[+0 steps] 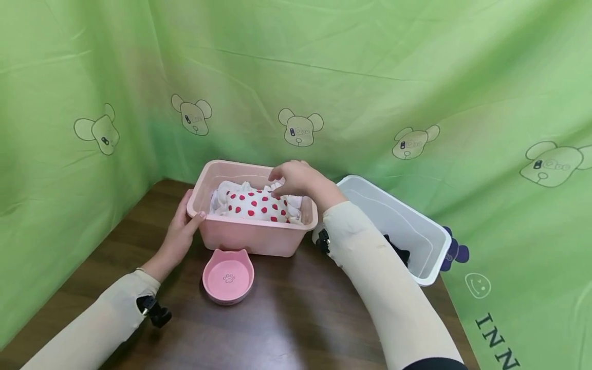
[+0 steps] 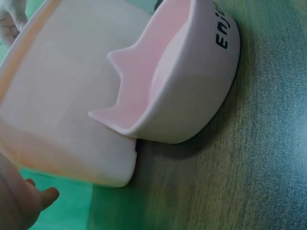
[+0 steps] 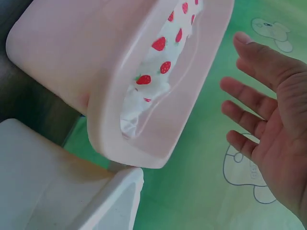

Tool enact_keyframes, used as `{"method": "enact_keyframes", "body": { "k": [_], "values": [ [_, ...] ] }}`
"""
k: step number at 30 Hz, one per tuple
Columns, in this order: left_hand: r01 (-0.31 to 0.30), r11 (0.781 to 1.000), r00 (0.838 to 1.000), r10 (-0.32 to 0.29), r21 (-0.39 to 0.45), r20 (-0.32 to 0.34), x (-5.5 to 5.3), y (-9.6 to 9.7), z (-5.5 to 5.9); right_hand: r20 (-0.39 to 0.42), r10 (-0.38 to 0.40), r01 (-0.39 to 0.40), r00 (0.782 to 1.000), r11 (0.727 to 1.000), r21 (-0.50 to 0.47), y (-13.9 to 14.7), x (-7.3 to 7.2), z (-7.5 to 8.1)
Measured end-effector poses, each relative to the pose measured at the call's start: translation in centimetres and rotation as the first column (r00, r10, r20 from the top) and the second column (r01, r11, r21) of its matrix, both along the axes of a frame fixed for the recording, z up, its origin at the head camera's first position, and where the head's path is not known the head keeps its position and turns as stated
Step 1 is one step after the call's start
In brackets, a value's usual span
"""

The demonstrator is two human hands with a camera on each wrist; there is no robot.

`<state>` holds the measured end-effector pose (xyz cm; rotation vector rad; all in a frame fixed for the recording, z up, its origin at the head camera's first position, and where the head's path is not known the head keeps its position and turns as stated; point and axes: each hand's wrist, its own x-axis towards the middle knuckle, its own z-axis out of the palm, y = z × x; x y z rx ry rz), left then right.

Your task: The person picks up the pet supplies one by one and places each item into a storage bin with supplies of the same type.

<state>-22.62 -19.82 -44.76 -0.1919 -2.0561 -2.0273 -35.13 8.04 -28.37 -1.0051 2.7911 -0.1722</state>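
A pink plastic bin [image 1: 252, 239] stands on the table, and inside it lies a white cloth piece [image 1: 254, 204] with a red strawberry print and ruffled edges. My left hand [image 1: 181, 228] holds the bin's left end, its thumb over the front rim corner and its fingers along the outer side. Over the bin's right half hovers my right hand [image 1: 298, 180]; in the right wrist view this hand [image 3: 268, 105] has relaxed, spread fingers and nothing in them. Just in front of the bin sits a pink cat-eared pet bowl [image 1: 228, 277] with a paw mark inside.
To the right, a white bin [image 1: 393, 205] stands at an angle, partly behind my right arm, with a black item [image 1: 401, 253] in it. A purple object [image 1: 455, 253] shows past its right end. Green printed curtain [image 1: 259, 61] borders the brown table [image 1: 296, 313].
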Motion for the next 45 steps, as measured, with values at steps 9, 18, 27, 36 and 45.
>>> {"method": "enact_keyframes", "body": {
  "k": [9,18,27,36,45],
  "values": [
    [-0.041,0.999,0.999,0.04,0.02,0.012,0.4,-1.0,-0.5,-0.039,0.084,-0.086,0.996,0.994,-0.063,-0.7,0.9,-1.6],
    [-0.031,0.999,0.999,0.031,0.013,0.012,0.2,-0.7,-0.6,-0.135,0.093,-0.115,0.986,0.979,-0.166,0.0,2.6,-2.7],
    [-0.038,0.999,0.999,0.038,0.022,0.022,0.2,-0.5,-0.6,-0.173,0.03,-0.091,0.985,0.93,-0.356,1.1,5.2,-4.0],
    [-0.039,0.998,0.999,0.038,0.044,0.011,0.1,-0.5,-1.0,-0.18,-0.035,-0.061,0.983,0.863,-0.502,2.3,7.8,-6.0],
    [-0.042,0.998,0.999,0.042,0.052,0.01,0.1,-0.5,-1.0,-0.314,-0.066,-0.148,0.947,0.779,-0.609,2.8,10.2,-7.1]
  ]
}}
